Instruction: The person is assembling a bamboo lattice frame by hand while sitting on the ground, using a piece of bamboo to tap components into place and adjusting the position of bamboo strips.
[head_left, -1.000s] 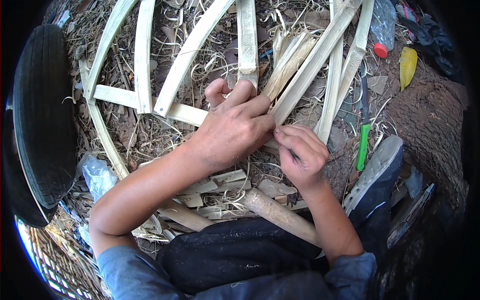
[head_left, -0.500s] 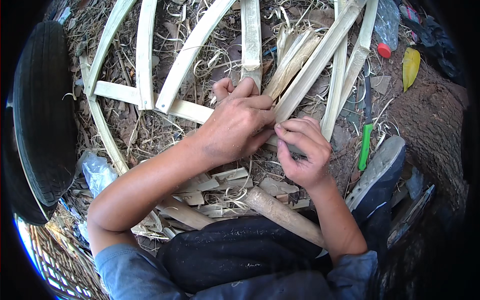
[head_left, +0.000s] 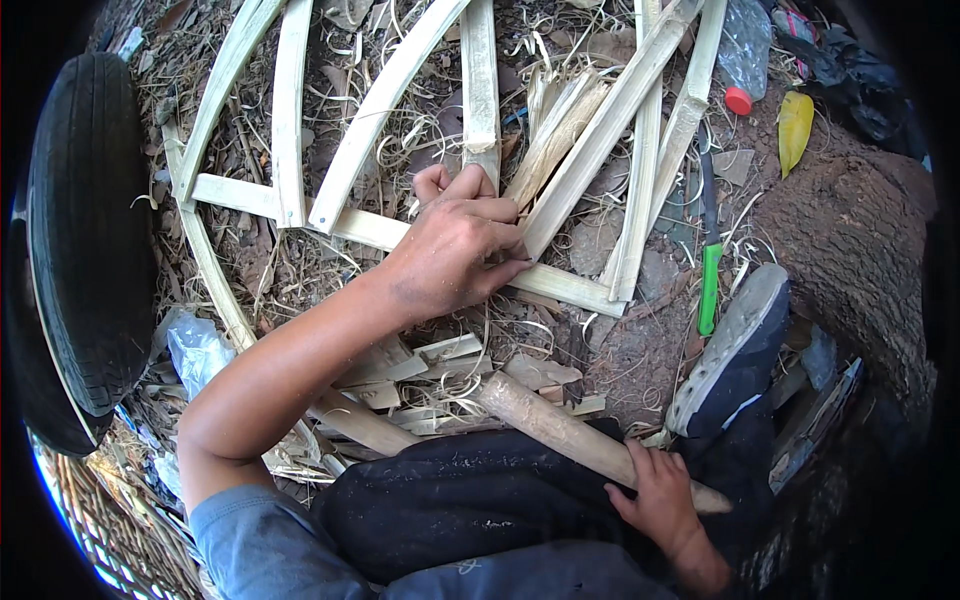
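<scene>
My left hand (head_left: 462, 240) is closed at a joint of pale split-bamboo strips. Its thumb and fingers pinch the lower end of a slanting bamboo strip (head_left: 610, 125) where it crosses a flat crosspiece (head_left: 570, 287); anything small between the fingertips is hidden. Beneath the raised knuckles runs another upright strip (head_left: 479, 85). My right hand (head_left: 660, 495) is wrapped round a thick, round wooden stick (head_left: 555, 430) near its right end. That stick lies slantwise by my dark trousers. Further upright strips (head_left: 288, 120) meet the crosspiece on the left, with small nail heads at their lower ends.
A black tire (head_left: 90, 235) stands at the left. A green-handled knife (head_left: 709, 285) lies right of the frame, near my shoe (head_left: 725, 350). Shavings and bamboo offcuts (head_left: 385, 365) litter the ground. A clear plastic bottle (head_left: 745, 50) and a tree trunk (head_left: 850, 240) are at the right.
My right hand has left the joint and come down toward me, closing round the wooden stick. My left hand stays at the joint. The view has shifted slightly.
</scene>
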